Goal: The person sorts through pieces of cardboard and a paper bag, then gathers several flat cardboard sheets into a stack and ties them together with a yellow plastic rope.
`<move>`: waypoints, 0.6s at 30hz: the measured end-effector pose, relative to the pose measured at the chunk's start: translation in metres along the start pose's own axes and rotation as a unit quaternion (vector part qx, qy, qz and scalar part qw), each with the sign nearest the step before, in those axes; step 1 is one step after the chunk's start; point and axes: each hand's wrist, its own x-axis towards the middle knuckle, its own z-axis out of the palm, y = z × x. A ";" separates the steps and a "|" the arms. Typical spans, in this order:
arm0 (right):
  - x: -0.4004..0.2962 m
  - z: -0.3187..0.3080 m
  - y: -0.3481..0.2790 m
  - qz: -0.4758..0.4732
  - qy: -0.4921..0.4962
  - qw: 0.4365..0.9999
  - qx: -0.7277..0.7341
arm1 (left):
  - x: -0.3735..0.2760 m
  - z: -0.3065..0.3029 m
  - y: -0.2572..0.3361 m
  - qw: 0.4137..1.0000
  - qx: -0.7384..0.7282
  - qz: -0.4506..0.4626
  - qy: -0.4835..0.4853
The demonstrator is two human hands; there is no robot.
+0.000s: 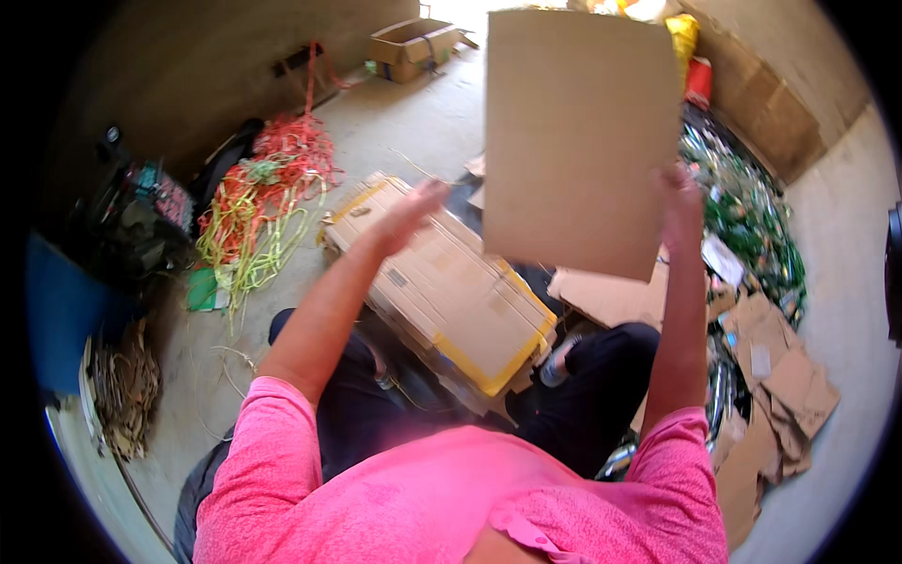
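My right hand (680, 201) grips the right edge of a large flat cardboard sheet (581, 141), held up in front of me. My left hand (416, 211) hangs above a stack of flattened cardboard (458, 282) with nothing in it; blur hides how its fingers lie in detail. Yellow tape runs along edges of the stack's top piece, which lies slanted between my knees. A further cardboard piece (620, 292) rests on the floor beyond my right knee, partly behind the raised sheet.
Tangled red and yellow-green plastic strapping (271, 197) lies on the left floor, near a blue container (63, 310) and bundled cardboard (127, 395). An open cardboard box (412, 53) stands at the back. At the right are piled green and clear plastic bottles (747, 218) and torn cardboard (782, 381).
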 end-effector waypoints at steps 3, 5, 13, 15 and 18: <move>-0.013 0.079 0.031 0.078 -0.050 0.994 0.056 | -0.028 0.017 0.004 0.979 -0.108 -0.065 -0.162; -0.028 0.106 0.053 0.140 -0.059 0.984 0.092 | -0.041 0.020 -0.021 0.979 -0.137 -0.018 -0.152; -0.022 0.114 0.108 0.049 -0.089 0.957 -0.270 | -0.039 0.020 -0.113 0.959 -0.211 0.001 0.190; -0.027 0.117 0.086 0.103 -0.133 0.963 -0.213 | -0.028 0.011 -0.140 0.924 -0.213 -0.016 0.316; -0.044 0.128 0.059 0.121 -0.178 0.953 -0.210 | -0.005 -0.029 -0.189 0.876 -0.187 -0.021 0.443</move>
